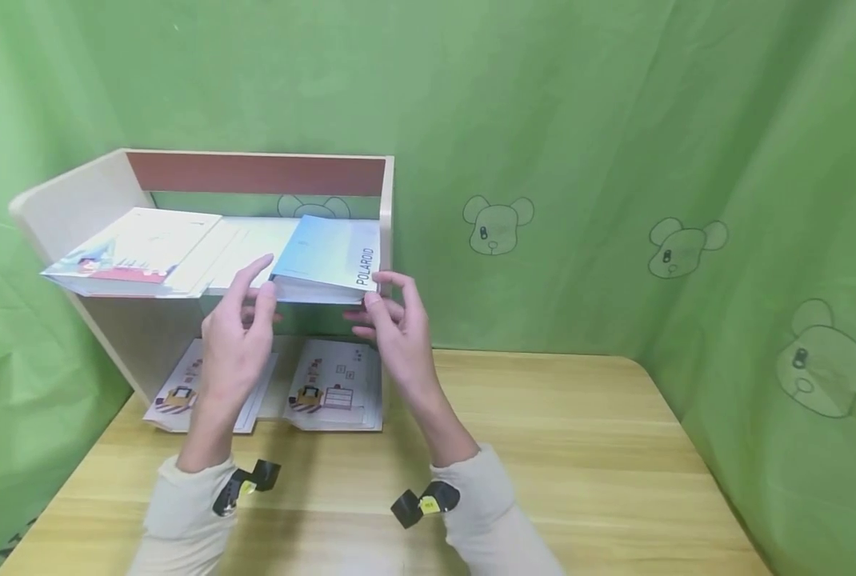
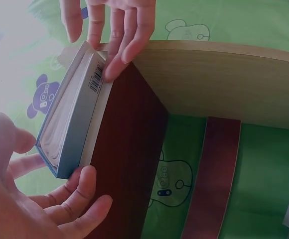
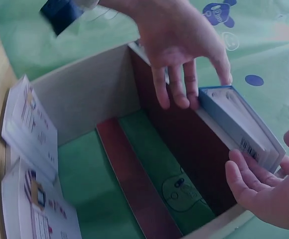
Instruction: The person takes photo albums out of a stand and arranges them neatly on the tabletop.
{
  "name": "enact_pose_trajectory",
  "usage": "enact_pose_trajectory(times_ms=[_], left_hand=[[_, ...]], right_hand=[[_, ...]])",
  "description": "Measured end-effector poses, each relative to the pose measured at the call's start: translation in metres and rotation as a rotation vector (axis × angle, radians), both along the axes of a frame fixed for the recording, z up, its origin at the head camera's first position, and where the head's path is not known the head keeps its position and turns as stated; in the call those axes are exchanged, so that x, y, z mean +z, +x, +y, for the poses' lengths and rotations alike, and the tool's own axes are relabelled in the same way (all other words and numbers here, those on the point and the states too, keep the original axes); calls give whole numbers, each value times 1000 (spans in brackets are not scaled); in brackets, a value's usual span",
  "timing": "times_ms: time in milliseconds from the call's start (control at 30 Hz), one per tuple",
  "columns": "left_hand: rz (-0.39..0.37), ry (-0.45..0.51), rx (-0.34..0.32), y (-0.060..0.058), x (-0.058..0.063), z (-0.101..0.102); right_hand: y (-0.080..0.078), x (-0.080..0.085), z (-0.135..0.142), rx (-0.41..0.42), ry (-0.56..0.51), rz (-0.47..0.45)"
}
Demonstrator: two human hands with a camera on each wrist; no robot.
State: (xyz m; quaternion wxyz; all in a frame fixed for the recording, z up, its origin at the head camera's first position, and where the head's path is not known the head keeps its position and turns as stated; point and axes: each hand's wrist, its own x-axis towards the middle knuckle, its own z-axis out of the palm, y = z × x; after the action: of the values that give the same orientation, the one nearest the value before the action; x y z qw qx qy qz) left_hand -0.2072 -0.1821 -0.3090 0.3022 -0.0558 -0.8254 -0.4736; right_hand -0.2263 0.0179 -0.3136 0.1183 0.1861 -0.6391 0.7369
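Note:
A thick blue photo album (image 1: 323, 250) marked "POLAROID" lies flat at the right end of the upper shelf, its page edges facing front. My left hand (image 1: 237, 344) is at the album's front left corner, thumb and index finger extended beside it and other fingers lower. My right hand (image 1: 408, 344) is at the front right corner, thumb at the front edge and index finger by the shelf's side board. Its other fingers reach below, near the barcode (image 3: 248, 148) on the album's edge. Neither hand is wrapped round the album.
On the upper shelf's left lies a white book with a coloured picture (image 1: 154, 248). Two illustrated books (image 1: 179, 392) (image 1: 334, 392) lie on the lower level. The wooden shelf unit (image 1: 82, 196) stands on a wood-grain table (image 1: 543, 448) before a green curtain (image 1: 579, 120).

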Motion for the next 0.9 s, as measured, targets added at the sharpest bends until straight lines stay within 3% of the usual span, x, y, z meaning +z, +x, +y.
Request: enact_pose_trajectory(times_ms=[200, 600, 900], left_hand=[[-18, -23, 26, -3, 2, 4], [-51, -139, 79, -9, 9, 6], [-76, -170, 43, -9, 14, 6]], right_hand=[[-1, 3, -6, -20, -102, -62], [-3, -2, -11, -66, -116, -37], [-2, -2, -11, -71, -102, -24]])
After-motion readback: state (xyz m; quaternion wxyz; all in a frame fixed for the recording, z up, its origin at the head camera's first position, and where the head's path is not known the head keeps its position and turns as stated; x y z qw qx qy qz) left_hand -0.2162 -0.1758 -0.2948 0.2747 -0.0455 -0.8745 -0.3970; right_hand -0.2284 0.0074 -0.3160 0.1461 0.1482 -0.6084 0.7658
